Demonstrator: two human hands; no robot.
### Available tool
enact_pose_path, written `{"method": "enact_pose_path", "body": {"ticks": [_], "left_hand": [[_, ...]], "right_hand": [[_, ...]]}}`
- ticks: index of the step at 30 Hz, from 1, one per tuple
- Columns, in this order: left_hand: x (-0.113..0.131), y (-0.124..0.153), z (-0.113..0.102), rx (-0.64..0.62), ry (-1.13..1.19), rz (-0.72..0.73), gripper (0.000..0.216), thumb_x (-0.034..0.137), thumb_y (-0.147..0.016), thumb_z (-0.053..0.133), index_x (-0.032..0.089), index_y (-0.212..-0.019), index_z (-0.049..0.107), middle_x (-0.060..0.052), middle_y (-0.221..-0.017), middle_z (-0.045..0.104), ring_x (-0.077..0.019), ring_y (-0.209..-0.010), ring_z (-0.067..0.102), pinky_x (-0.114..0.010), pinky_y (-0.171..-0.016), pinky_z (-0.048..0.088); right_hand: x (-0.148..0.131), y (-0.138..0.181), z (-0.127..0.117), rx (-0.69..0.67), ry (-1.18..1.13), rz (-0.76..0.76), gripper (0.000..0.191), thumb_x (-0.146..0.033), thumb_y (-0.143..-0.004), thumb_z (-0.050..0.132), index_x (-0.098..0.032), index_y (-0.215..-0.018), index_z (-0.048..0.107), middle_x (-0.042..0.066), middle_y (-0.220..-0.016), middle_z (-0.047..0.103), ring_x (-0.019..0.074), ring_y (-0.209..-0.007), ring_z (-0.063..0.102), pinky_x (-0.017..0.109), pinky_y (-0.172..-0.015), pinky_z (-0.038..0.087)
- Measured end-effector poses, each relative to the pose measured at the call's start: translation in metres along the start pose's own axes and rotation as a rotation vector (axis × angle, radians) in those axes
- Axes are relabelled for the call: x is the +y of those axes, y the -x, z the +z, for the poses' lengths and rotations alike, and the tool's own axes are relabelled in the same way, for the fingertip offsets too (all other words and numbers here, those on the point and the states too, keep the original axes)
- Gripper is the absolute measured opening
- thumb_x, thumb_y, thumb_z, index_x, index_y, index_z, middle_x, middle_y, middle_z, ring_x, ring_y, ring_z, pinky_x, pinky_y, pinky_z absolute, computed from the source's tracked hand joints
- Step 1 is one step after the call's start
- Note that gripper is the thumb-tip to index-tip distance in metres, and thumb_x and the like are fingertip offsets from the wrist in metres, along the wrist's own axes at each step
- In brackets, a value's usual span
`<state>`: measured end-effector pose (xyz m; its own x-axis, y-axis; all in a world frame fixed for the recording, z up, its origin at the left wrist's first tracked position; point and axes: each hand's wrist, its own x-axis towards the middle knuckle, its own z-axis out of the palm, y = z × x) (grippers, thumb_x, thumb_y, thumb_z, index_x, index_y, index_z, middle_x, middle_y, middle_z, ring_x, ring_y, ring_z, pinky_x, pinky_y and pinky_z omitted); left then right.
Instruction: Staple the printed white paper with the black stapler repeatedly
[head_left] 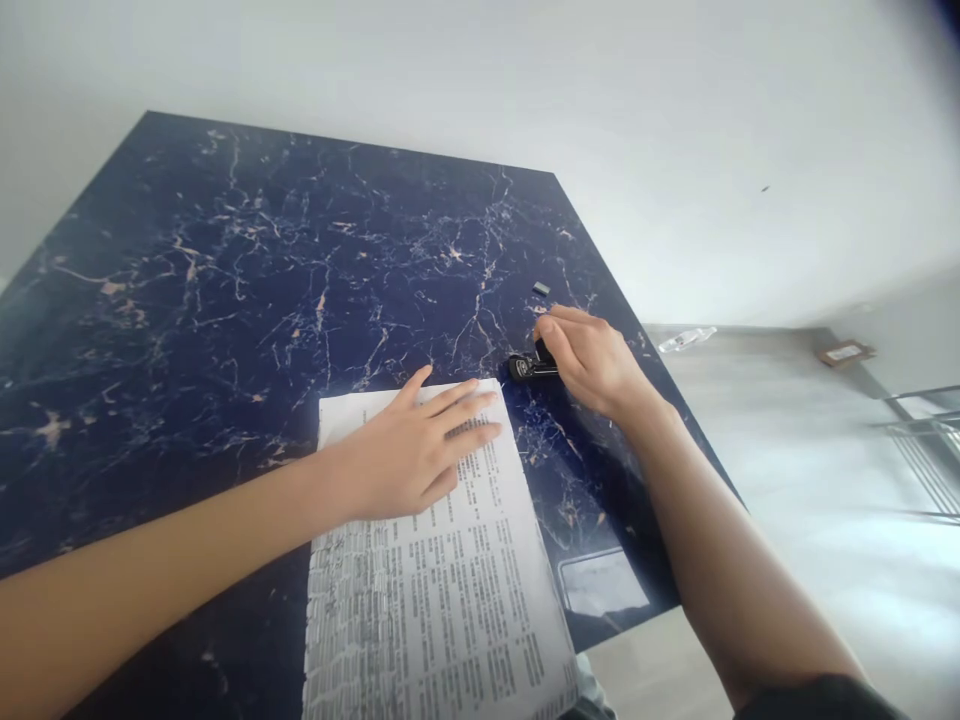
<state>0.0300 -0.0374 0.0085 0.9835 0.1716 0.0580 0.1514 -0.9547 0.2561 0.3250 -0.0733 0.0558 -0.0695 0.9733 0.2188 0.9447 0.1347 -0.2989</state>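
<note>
My left hand lies flat on a stack of printed paper, fingers spread toward its upper right corner. The sheets are covered in rows of dense text and reach past the bottom of the view. Just right of that corner, a black stapler rests on the table with its rounded end toward the paper. My right hand is closed around the stapler's other end, and the palm and fingers hide much of it. Beyond this hand lies a small grey strip, perhaps staples.
The dark blue marbled table meets a white wall at its far side. Near its right front corner shows a pale rounded rectangle, possibly a reflection. On the floor are a clear plastic bottle and a small brown box. A metal rack stands far right.
</note>
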Motion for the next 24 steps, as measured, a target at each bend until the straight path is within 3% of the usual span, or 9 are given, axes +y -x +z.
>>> {"method": "enact_pose_path", "body": {"ticks": [4,8,13,19,24], "left_hand": [[-0.001,-0.001,-0.004,-0.007,-0.023,-0.002,0.056,0.028,-0.109,0.041,0.026,-0.165,0.043,-0.009,-0.18,0.029,-0.0319,-0.169,0.022,-0.068,-0.135,0.007],[-0.001,0.0,-0.005,0.003,-0.039,0.004,0.056,0.026,-0.109,0.041,0.028,-0.165,0.043,-0.009,-0.179,0.031,-0.0311,-0.168,0.025,-0.068,-0.135,0.009],[0.0,0.003,-0.005,0.002,-0.065,-0.017,0.055,0.025,-0.109,0.043,0.027,-0.164,0.044,-0.011,-0.178,0.033,-0.035,-0.167,0.026,-0.069,-0.133,0.019],[-0.024,0.007,-0.008,0.017,-0.096,-0.04,0.05,0.031,-0.114,0.038,0.032,-0.164,0.044,-0.006,-0.179,0.031,-0.032,-0.167,0.027,-0.066,-0.134,0.019],[-0.048,0.006,-0.024,0.039,-0.188,-0.148,0.048,0.043,-0.116,0.038,0.028,-0.159,0.053,-0.009,-0.174,0.042,-0.036,-0.161,0.038,-0.067,-0.13,0.027]], "right_hand": [[0.009,0.003,-0.012,-0.141,-0.062,-0.105,0.043,-0.063,-0.109,0.047,-0.024,-0.102,0.062,0.008,-0.104,0.07,0.0261,-0.094,0.064,0.041,-0.082,0.048],[0.012,0.006,-0.014,-0.103,-0.029,-0.219,0.036,-0.055,-0.1,0.067,-0.024,-0.117,0.064,0.01,-0.118,0.07,0.0296,-0.107,0.065,0.044,-0.093,0.05],[0.01,0.008,-0.004,-0.121,0.027,-0.177,0.022,-0.031,-0.099,0.065,-0.026,-0.12,0.064,0.007,-0.118,0.074,0.027,-0.1,0.069,0.041,-0.082,0.049],[0.009,0.007,0.004,-0.042,0.064,-0.055,0.023,-0.026,-0.095,0.069,-0.028,-0.116,0.063,0.003,-0.111,0.076,0.0252,-0.093,0.07,0.036,-0.071,0.042],[0.01,0.006,0.007,-0.015,0.056,-0.042,0.025,-0.026,-0.093,0.07,-0.028,-0.117,0.063,0.003,-0.112,0.077,0.0258,-0.094,0.07,0.035,-0.072,0.042]]}}
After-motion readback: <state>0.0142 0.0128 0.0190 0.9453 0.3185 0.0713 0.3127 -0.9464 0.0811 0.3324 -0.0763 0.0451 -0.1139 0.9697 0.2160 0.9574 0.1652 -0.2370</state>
